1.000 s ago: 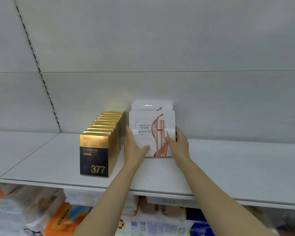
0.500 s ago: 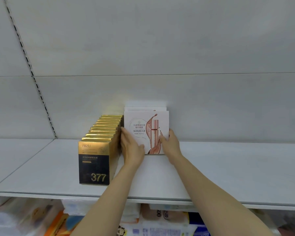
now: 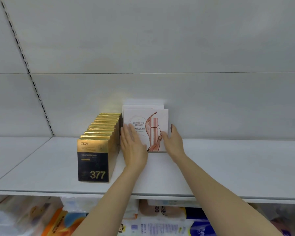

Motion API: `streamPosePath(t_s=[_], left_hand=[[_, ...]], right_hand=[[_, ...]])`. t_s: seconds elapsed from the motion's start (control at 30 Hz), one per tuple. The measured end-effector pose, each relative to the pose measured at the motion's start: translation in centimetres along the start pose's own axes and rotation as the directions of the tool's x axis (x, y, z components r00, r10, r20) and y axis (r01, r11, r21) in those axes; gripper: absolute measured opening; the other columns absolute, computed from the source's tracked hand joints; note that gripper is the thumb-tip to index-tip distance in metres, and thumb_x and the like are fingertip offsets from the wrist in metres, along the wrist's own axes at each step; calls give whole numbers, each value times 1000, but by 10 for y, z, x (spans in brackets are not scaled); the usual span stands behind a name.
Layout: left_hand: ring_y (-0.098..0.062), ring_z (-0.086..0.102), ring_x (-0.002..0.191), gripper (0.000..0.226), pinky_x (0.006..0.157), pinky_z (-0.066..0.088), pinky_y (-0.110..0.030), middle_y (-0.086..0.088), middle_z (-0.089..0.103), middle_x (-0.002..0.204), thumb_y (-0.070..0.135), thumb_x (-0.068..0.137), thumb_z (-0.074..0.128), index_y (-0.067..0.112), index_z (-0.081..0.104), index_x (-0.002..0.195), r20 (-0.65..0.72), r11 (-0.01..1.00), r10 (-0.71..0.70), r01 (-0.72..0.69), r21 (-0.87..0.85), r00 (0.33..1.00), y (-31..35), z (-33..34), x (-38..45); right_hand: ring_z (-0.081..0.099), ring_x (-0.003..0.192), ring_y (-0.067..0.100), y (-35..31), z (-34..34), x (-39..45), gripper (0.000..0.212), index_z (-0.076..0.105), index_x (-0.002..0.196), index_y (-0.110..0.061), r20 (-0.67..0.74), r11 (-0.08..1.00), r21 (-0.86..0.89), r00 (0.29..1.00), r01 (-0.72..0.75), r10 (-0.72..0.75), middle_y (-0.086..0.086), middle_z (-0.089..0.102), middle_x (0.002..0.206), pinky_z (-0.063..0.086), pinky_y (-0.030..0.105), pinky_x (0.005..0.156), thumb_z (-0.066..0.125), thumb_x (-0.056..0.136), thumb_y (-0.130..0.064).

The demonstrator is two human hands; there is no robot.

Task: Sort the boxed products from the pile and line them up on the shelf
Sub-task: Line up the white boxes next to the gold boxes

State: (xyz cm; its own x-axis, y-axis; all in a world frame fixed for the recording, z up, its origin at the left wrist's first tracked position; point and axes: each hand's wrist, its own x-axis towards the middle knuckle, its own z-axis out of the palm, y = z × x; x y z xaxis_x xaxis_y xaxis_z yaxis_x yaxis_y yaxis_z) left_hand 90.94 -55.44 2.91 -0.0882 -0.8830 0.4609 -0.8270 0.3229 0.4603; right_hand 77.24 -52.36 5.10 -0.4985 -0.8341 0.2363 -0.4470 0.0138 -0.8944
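boxed products stand in two rows on the white shelf (image 3: 41, 167): a file of gold and black boxes (image 3: 95, 160) running front to back, and just beside it on the right a short row of white boxes (image 3: 148, 123) against the back panel. the left hand (image 3: 133, 149) lies flat on the front white box with fingers spread and straight, gripping nothing. the right hand (image 3: 173, 142) is open too, thumb on the face and fingers reaching past the right edge. the step looks like squaring the white row. it would go best with even pressure from both palms, pushing straight back so the faces sit flush and parallel to the gold file, without tipping the boxes.
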Motion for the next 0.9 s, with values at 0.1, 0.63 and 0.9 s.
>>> streamPosePath(t_s=[0.1,0.63,0.9], left_hand=[[-30,-16,149,98,121,-3,-40,-15,-21,161,32,95,59,8,-16,154,25,987,74,-77,139,997,2,0,-3],[-35,33,140,131,110,36,-42,-18,22,155,33,63,92,1,2,153,415,987,-149,161,4,897,23,-79,128],[-31,46,129,105,106,33,-43,-12,45,139,49,71,82,5,22,146,356,986,-104,49,159,929,25,-74,127]], right_hand=[[27,145,21,3,-13,-12,61,22,153,-7,10,981,-178,997,77,-76,5,29,158,23,32,114,47,101,-27],[19,147,19,9,0,-9,84,-1,155,-10,140,963,-221,982,153,-124,2,11,163,20,26,112,57,95,-13],[46,130,27,13,9,10,66,25,151,-9,35,989,-122,997,79,-75,7,48,145,34,23,97,53,92,-3]])
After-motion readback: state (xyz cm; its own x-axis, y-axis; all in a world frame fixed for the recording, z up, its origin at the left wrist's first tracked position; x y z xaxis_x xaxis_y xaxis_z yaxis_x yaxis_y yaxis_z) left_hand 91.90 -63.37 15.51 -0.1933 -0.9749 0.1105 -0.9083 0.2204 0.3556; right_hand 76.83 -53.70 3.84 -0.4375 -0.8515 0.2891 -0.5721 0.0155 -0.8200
